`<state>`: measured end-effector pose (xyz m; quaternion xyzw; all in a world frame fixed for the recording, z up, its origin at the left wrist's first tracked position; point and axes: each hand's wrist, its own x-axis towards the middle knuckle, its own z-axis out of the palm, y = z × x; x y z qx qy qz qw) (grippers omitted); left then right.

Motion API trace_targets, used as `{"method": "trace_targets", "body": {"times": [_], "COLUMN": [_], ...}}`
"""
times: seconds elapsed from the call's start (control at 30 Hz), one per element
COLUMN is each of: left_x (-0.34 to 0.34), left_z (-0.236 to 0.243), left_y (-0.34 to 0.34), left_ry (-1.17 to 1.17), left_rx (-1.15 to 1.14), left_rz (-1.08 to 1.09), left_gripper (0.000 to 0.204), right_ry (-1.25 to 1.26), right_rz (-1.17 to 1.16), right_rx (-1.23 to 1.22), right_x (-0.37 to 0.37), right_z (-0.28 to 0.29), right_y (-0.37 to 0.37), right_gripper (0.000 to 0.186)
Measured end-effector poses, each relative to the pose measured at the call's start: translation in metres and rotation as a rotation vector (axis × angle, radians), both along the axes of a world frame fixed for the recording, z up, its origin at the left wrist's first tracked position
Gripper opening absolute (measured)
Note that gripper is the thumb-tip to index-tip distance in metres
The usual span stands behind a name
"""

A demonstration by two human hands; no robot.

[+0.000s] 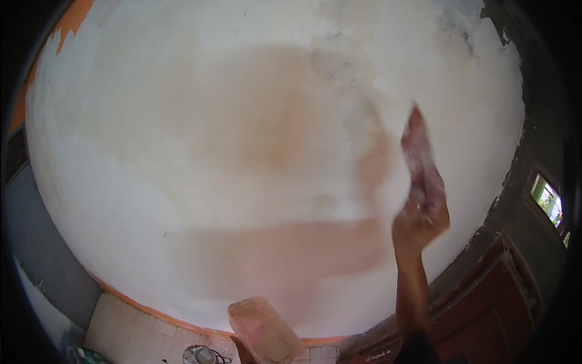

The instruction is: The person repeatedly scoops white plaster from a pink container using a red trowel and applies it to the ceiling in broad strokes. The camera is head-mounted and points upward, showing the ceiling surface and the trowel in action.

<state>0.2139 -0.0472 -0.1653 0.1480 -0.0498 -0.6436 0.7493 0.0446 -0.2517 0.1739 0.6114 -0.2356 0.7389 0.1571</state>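
Note:
My right hand (422, 215) is raised before a broad white-coated wall (133, 151). It is closed around a flat reddish scraper (415, 136) that points upward, seen almost edge-on and smeared by motion. I cannot tell whether the scraper touches the wall. Low in the view, my left hand (242, 352) shows only in part beside a pale, see-through plastic tub (265, 330), which it holds up tilted. Pinkish residue clings inside the tub. Brownish and grey patches mark the wall, and soft shadows fall across its middle and lower part.
Dark grey wall (548, 115) borders the white area on the right, with a small window (547, 199) and a reddish-brown door (485, 309). Blue-grey wall (51, 242) stands at left. Pale tiles (130, 324) and a round object with a dark cord (205, 355) lie below.

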Motion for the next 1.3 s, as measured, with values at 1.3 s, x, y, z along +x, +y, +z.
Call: {"method": "trace_targets", "body": {"times": [1.3], "left_x": [-0.072], "left_z": [0.07], "left_y": [0.05], "left_ry": [-0.064], "left_rx": [0.076], "left_rz": [0.04], "left_gripper": [0.087], "right_ry": [0.367], "right_rz": [-0.469], "right_rx": [-0.503], "right_x": [-0.055], "right_z": [0.155], "right_y": [0.037], "right_gripper": [0.042]}}
